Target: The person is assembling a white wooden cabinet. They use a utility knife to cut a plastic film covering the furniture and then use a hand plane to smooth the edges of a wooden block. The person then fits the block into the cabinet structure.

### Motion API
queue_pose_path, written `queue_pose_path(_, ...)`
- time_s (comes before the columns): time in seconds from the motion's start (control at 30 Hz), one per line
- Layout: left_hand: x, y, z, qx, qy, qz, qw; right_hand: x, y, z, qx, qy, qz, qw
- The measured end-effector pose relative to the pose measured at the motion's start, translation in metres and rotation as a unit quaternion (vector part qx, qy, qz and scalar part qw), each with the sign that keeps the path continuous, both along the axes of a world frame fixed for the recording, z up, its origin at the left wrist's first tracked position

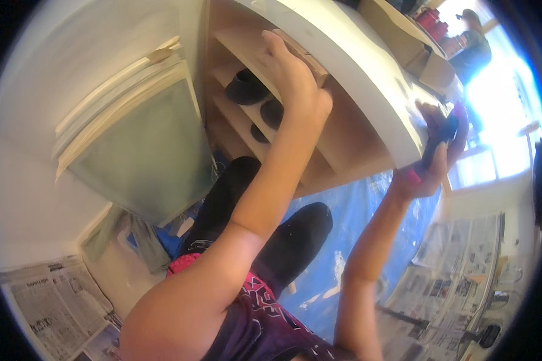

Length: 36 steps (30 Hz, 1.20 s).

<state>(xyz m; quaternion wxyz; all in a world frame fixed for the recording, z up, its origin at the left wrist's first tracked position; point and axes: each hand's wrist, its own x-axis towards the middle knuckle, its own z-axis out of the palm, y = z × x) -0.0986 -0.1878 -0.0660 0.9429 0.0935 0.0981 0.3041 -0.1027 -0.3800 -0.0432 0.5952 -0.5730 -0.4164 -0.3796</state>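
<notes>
Across a cabinet (367, 157) with open shelves, my left hand (292, 75) reaches up to the underside of its pale, curved top (379, 66). Its fingers lie along a short wooden block (304, 55) and hold it against the inner side of the top's edge; some fingers are hidden. At the right end of the top, my right hand (430, 171) is raised with fingers curled around a dark object (444, 133) with pink parts. Its kind is too blurred to make out.
Dark shoes (246, 88) sit on the shelves. Pale green panels (147, 147) lean on the left wall. A blue sheet (349, 228) and newspapers (54, 307) cover parts of the floor. A cardboard box (403, 39) stands on top; beyond it is another person (473, 51).
</notes>
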Motion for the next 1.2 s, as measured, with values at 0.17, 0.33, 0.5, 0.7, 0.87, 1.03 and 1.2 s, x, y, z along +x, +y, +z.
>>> queue_pose_path(0.17, -0.002, -0.010, -0.007, 0.023, 0.002, -0.006, 1.000, 0.006, 0.004, -0.016, 0.056, 0.011, 0.054, 0.997)
queue_pose_path(0.33, -0.022, -0.030, 0.007, 0.031, -0.006, -0.036, 0.999, 0.011, 0.007, -0.012, 0.043, -0.042, 0.004, 0.998)
queue_pose_path(0.5, -0.027, -0.039, 0.018, 0.034, 0.085, 0.003, 0.996, 0.017, 0.003, -0.018, 0.057, -0.040, -0.024, 0.997)
queue_pose_path(0.7, -0.023, -0.045, 0.012, 0.056, 0.077, 0.038, 0.995, 0.021, -0.005, -0.013, 0.021, -0.082, -0.059, 0.995)
queue_pose_path(0.87, -0.025, -0.056, -0.003, 0.082, 0.058, 0.045, 0.994, 0.014, 0.002, -0.018, 0.044, -0.061, -0.028, 0.997)
queue_pose_path(1.03, -0.032, -0.072, -0.006, 0.116, 0.058, 0.024, 0.991, 0.012, 0.016, -0.017, 0.113, -0.034, 0.040, 0.992)
queue_pose_path(1.2, -0.034, -0.077, -0.002, 0.087, 0.058, 0.036, 0.994, 0.026, -0.003, -0.016, 0.043, -0.106, -0.021, 0.993)
